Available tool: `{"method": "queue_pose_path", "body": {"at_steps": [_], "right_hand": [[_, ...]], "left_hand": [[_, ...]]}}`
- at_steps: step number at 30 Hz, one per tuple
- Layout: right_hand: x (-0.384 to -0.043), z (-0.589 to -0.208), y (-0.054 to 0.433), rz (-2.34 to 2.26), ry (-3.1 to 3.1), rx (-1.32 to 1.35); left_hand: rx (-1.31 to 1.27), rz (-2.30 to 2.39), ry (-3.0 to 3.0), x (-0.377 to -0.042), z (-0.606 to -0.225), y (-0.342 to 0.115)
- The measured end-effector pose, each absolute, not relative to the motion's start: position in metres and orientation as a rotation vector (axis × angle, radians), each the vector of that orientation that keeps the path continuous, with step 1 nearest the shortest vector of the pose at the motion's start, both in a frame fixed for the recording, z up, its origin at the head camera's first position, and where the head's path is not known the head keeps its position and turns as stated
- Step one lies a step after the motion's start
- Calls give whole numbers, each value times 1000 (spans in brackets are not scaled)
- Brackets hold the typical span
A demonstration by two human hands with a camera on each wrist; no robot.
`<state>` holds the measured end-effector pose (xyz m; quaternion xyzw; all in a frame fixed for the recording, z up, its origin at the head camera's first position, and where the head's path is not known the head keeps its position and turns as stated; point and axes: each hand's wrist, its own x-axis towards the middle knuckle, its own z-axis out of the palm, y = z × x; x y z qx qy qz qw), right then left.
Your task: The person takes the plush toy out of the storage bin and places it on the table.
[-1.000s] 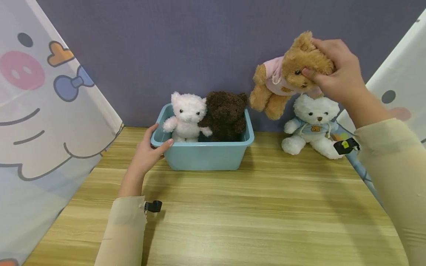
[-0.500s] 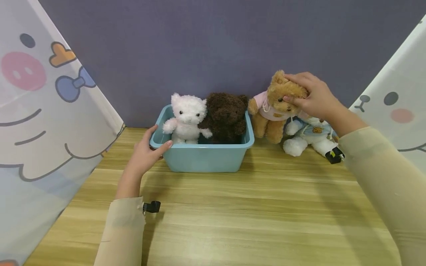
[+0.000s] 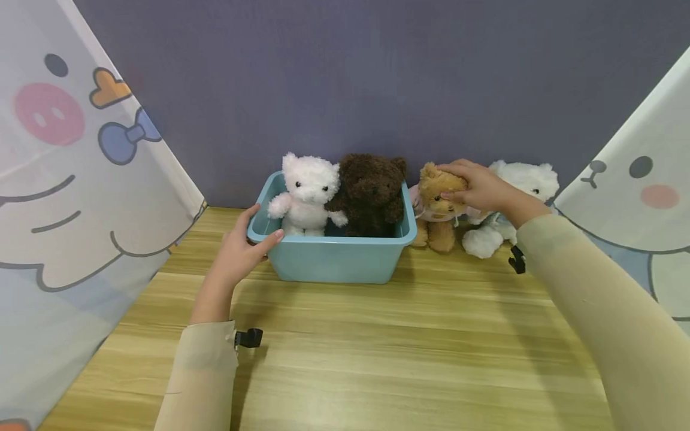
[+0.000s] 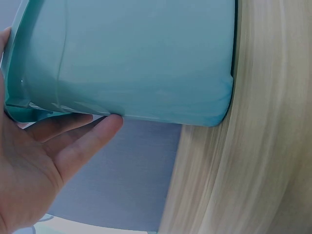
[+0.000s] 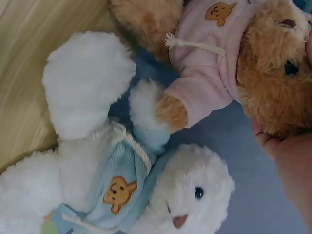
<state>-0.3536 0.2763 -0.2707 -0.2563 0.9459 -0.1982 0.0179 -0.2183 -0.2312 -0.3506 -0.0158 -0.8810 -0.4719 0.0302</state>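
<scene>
My right hand (image 3: 480, 187) grips the head of a tan teddy bear (image 3: 441, 230) in a pink hoodie, down at table height between the blue bin and a white bear. In the right wrist view, this white teddy bear (image 5: 190, 190) wears a light blue hoodie, its arm against the tan bear's sleeve. My left hand (image 3: 235, 251) holds the left front corner of the blue plastic bin (image 3: 334, 260), thumb over the rim and fingers under it along the side wall (image 4: 141, 73). Inside the bin sit a white plush cat (image 3: 309, 185) and a dark brown teddy bear (image 3: 372, 191).
The bin and bears stand on a wood-grain table (image 3: 377, 347), near a grey-purple back panel (image 3: 345, 78). Cartoon-printed cloths hang at the left (image 3: 81, 191) and right (image 3: 636, 197). Small black cameras sit on both sleeves.
My right hand has brought the tan bear down and to the left, from mid-air over the white bear to beside the bin. My left hand stays on the bin's corner.
</scene>
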Motion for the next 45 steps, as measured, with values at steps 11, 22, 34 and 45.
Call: {"method": "queue_pose_path", "body": {"at_steps": [11, 22, 34, 45], "right_hand": [[-381, -279, 248, -396, 2878, -754], [-380, -280, 265, -245, 2931, -762], [-377, -257, 267, -368, 2920, -750], [-366, -189, 247, -316, 2932, -816]], "left_hand": [[-59, -1454, -2686, -219, -352, -230], [-53, -1454, -2692, -220, -357, -228], [-18, -1455, -2707, -220, -353, -230], [-40, -1466, -2691, -218, -352, -230]]}}
